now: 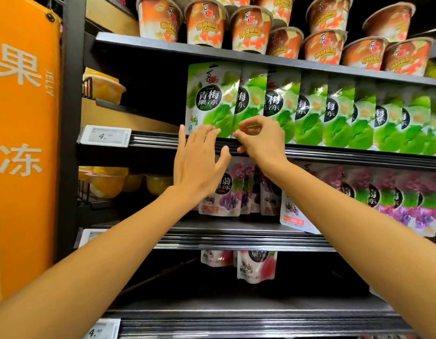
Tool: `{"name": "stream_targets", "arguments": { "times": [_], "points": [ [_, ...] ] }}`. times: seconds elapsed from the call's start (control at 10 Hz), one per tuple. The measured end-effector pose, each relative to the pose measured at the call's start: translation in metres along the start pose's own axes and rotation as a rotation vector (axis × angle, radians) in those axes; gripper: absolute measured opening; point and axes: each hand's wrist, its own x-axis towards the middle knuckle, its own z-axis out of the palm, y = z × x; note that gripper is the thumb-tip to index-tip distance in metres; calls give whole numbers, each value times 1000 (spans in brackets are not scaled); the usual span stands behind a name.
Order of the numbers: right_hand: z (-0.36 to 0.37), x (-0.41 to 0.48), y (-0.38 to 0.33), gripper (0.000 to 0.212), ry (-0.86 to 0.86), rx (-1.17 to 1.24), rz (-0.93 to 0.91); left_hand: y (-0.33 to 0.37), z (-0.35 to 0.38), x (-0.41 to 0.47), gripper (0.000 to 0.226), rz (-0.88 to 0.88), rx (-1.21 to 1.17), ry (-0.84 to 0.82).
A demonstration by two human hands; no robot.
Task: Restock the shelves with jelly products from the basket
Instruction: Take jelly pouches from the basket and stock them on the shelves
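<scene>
A row of green plum jelly pouches (310, 111) stands upright on the second shelf (334, 155). My left hand (200, 165) is spread flat, fingertips touching the bottom edge of the leftmost green pouch (209, 99). My right hand (261, 138) is curled beside it, thumb and fingers pinching at the lower corner of the neighbouring green pouch (251, 94). Purple grape jelly pouches (395, 201) fill the shelf below, partly hidden by my arms. The basket is out of view.
Orange jelly cups (248, 30) crowd the top shelf. Yellow fruit cups (106, 182) sit at the left on wire racks. Pink pouches (256, 265) hang lower down. A price tag (104, 135) marks the shelf edge; an orange jelly banner (23, 118) hangs on the left.
</scene>
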Motion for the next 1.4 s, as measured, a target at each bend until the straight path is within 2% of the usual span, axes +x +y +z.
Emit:
{"name": "stream_targets", "arguments": {
  "times": [0.1,0.2,0.3,0.4,0.5,0.6,0.7,0.8,0.9,1.1,1.2,1.3,1.4],
  "points": [
    [-8,-28,8,12,21,103,-55,9,-6,-23,36,-18,-200,68],
    [-16,-69,30,4,-20,194,47,18,-8,-63,28,-43,-385,92],
    [-25,-127,64,7,-105,234,221,29,-6,-120,18,-149,-578,-20],
    [-37,-200,107,7,-194,267,418,37,3,-197,18,-368,-738,-228],
    [-46,-285,161,14,-284,248,629,48,12,-291,20,-582,-770,-418],
    [-45,-379,219,15,-469,161,878,59,27,-402,22,-847,-719,-581],
    [-54,-472,274,15,-568,215,1147,77,39,-515,15,-1140,-691,-746],
    [-76,-567,334,22,-703,164,1337,105,43,-621,19,-1348,-667,-845],
    [-87,-654,389,45,-535,229,1590,123,44,-711,21,-1478,-595,-888],
    [-87,-795,470,36,-617,116,1735,135,61,-878,12,-1760,-340,-1106],
    [-80,-857,509,33,-532,-17,1736,129,73,-954,21,-1856,-253,-1219],
    [-67,-919,550,10,-830,-274,1712,122,95,-1021,21,-1947,-143,-1192],
    [-48,-970,590,11,-862,-371,1658,112,114,-1085,16,-1934,-30,-1178]
  ]
}}
